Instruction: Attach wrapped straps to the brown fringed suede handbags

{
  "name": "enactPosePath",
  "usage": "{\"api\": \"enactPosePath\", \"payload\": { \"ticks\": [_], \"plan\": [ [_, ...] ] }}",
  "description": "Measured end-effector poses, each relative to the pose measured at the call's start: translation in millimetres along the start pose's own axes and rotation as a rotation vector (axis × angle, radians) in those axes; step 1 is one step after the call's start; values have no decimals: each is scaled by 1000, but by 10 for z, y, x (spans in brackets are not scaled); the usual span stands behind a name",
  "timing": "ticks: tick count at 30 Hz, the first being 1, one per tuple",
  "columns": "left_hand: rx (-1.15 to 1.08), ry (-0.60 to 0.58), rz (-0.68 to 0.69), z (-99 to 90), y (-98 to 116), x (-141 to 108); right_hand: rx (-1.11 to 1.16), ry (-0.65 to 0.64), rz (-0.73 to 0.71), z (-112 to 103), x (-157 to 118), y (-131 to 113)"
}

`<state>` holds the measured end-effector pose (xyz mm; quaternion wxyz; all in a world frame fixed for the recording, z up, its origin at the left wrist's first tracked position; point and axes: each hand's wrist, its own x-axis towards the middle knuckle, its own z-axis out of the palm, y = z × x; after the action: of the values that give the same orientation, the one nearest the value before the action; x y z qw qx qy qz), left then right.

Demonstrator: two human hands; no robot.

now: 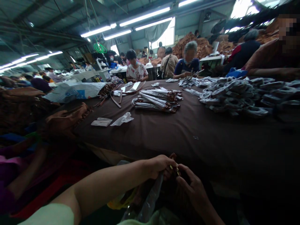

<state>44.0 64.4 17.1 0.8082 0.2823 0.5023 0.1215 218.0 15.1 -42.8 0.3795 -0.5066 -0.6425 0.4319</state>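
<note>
The left grip (161,167) clutches a brown strap (172,155), a plastic-wrapped length (152,197) hanging below; the right grip (180,172) pinches its brass fitting (178,172), which the fingers (187,172) half hide from me. Past them on the bench (164,134) lie 2 white sheets (102,122), a bundle of wrapped straps (156,100) and, rightward, a grey heap (234,93).

The small metal piece (178,172) is shining in gold colour, and the strap end (172,156) near it is showing reddish brown. The bench (187,134) is showing a plain, very dark brown. On it, the bundled strips (154,101) are mixing greyish white with brown ends, while the looped pieces (231,97) are looking silvery grey. The large bag (77,90) is carrying blue print on white. A coiled hose (100,47) is glowing bright green. One co-worker's blouse (137,73) is bearing a reddish pattern on white.
</note>
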Motion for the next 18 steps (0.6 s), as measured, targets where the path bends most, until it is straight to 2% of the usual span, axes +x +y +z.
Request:
{"api": "enactPosePath", "payload": {
  "ticks": [4,10,18],
  "plan": [
    [-15,-18,-4,-11,20,2,-11,43,6,-1,-5,-5],
    [16,-75,125,-61,-30,-55,-16,62,30,22,-26,-41],
    [159,6,297,-63,-119,-49,-57,94,8,52,4,25]
  ]
}}
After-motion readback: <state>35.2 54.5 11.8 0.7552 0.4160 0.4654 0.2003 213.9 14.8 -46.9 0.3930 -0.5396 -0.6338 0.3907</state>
